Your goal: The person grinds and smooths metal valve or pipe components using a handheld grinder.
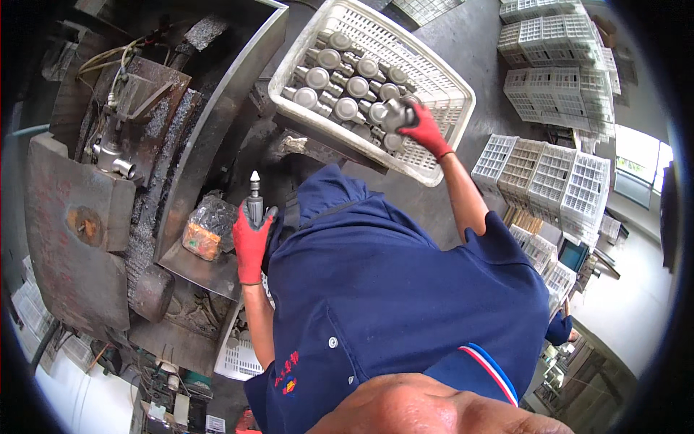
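left red-gloved hand (251,242) fist tight round dark pointed-tip tool (254,199); right red-gloved hand (424,129) fingers closed on grey metal casting (396,114) over white slatted plastic crate (448,87).

Right hand (425,129) gripping metal casting (396,114) over white crate (448,94), left hand (251,242) holding tool (254,199)

- Your gloves: red, on left hand (251,242) and right hand (426,130).
- Your shirt (405,289): navy, red-white-blue trim.
- Crate (441,79): white lattice.
- Castings (340,79): dull grey.
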The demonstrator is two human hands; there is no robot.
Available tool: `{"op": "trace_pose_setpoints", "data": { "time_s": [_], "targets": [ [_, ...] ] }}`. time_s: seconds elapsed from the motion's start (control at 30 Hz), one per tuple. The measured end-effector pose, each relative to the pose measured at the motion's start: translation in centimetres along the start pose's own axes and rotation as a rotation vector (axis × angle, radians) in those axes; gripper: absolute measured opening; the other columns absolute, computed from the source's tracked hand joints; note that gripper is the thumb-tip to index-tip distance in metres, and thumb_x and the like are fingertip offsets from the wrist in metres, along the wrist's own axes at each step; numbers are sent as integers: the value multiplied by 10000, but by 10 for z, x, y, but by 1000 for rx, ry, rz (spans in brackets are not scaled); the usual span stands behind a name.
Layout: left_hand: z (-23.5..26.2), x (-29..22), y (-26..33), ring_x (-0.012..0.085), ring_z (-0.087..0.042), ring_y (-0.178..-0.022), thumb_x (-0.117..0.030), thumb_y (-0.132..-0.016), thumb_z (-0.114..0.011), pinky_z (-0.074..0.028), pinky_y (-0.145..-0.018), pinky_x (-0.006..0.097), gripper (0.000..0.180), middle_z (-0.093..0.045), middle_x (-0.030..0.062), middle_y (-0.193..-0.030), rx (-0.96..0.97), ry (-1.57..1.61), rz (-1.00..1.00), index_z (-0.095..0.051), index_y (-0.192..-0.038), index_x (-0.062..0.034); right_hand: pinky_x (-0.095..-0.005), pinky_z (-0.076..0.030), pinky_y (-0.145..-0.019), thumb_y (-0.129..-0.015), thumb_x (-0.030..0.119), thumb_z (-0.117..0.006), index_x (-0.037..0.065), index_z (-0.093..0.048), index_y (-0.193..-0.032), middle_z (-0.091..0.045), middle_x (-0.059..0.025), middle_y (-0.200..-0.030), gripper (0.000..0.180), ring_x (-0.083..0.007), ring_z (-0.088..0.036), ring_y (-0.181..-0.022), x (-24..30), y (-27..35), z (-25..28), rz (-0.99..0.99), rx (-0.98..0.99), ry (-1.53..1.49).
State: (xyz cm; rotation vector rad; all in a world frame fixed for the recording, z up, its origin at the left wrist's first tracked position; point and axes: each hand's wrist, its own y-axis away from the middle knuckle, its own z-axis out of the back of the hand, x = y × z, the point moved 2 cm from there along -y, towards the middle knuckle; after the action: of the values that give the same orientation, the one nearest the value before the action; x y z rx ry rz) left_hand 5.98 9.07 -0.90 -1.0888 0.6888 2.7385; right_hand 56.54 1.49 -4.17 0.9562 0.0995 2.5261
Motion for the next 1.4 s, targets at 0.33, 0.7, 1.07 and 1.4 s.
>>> {"op": "trace_pose_setpoints", "data": {
  "time_s": [0.33,0.7,1.07,1.4],
  "targets": [
    [0,7,3,420,-639,-989,-241,-783,-804,-489,-836,491,641,-669,235,-1064,4,14,16,-508,-1317,-46,-502,-534,-855,-683,363,-787,186,-472,-1423,-467,-254,-1326,824,-435,-618,-1048,14,-14,-78,-21,320,490],
    [4,9,12,412,-662,-934,-232,-783,-806,-507,-791,471,611,-681,240,-1001,-26,52,97,-531,-1289,-28,-499,-542,-815,-747,356,-745,181,-504,-1390,-498,-250,-1294,709,-430,-637,-999,5,-21,-103,50,307,590],
    [31,14,70,395,-654,-1033,-351,-791,-804,-517,-848,450,725,-664,235,-1129,-375,257,62,-496,-1344,3,-357,-517,-833,-853,180,-714,90,-635,-1210,-663,-145,-1036,376,-277,-663,-952,149,-34,-87,363,-36,-78],
    [19,30,158,413,-621,-1083,-420,-781,-778,-519,-883,473,884,-599,247,-1258,-630,244,239,-370,-1465,-39,-288,-500,-831,-1008,241,-557,6,-623,-1254,-667,-21,-1055,347,-111,-607,-956,348,108,-276,209,1352,-451]
  ]
}}
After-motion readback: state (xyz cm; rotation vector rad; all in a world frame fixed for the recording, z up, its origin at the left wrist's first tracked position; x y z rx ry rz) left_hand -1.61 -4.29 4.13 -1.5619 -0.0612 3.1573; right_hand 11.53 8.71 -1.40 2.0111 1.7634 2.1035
